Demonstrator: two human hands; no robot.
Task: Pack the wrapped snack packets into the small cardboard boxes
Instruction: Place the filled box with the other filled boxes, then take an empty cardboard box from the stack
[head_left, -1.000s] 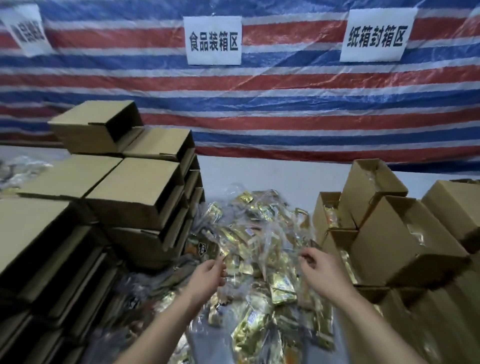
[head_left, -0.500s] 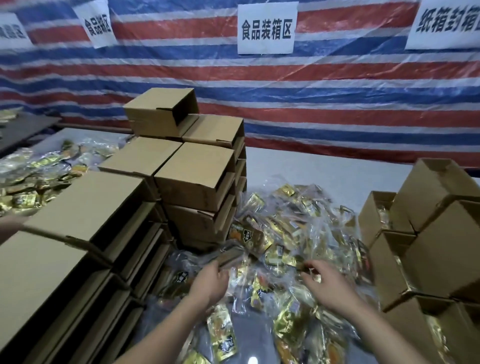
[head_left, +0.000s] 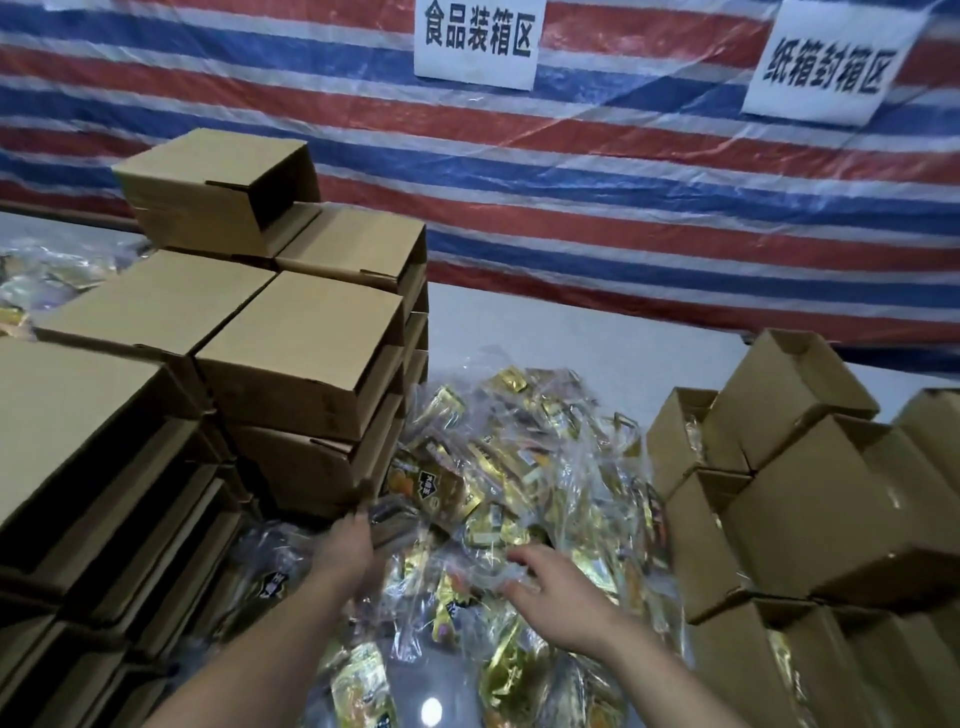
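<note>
A heap of gold and orange snack packets (head_left: 519, 467) in clear wrap lies in the middle of the table. My left hand (head_left: 345, 551) reaches forward at the foot of the box stack, and its fingertips grip the edge of a dark packet (head_left: 387, 514). To its right, my right hand (head_left: 561, 603) pinches a clear-wrapped packet (head_left: 498, 569) between curled fingers and thumb, on top of the heap. On the right stand small open cardboard boxes (head_left: 691, 447), some with packets inside.
Stacks of closed flat-topped cardboard boxes (head_left: 301, 353) fill the left side, close against the heap. More packets (head_left: 47, 275) lie at the far left behind them. A striped tarp (head_left: 571, 182) with two paper signs hangs along the back, behind a strip of grey table (head_left: 571, 343).
The view has swung and tilted down a little. Both hands have dropped lower into the heap. My right hand has moved left and closed on a wrapped packet.
</note>
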